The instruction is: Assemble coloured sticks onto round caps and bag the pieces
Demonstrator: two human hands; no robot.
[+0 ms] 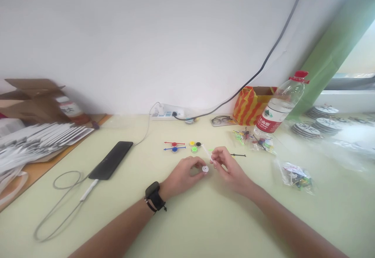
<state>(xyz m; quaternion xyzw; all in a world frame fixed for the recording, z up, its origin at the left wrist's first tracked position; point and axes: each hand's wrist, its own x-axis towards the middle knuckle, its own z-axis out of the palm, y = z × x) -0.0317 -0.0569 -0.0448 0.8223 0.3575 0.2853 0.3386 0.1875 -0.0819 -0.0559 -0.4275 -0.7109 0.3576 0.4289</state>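
My left hand [184, 174] pinches a small white round piece [205, 169] between thumb and forefinger, low over the table. Just to its right, my right hand [230, 168] holds a thin white strip [206, 151] by its lower end, the strip slanting up to the left. Beyond my hands lie a red arrow piece [174, 144] and a blue arrow piece [175, 149], each with a round hub. Near them sit yellow [192, 143], black [198, 144] and green [194, 149] round pieces. A black arrow [239, 155] shows partly behind my right hand.
A black phone [111, 160] with a looped cable lies left. Behind are a power strip [166, 114] and glasses [222, 119]. To the right stand a water bottle [277, 109] and striped bag [249, 105], with bagged parts [297, 176] nearer. White packets [49, 138] are stacked far left.
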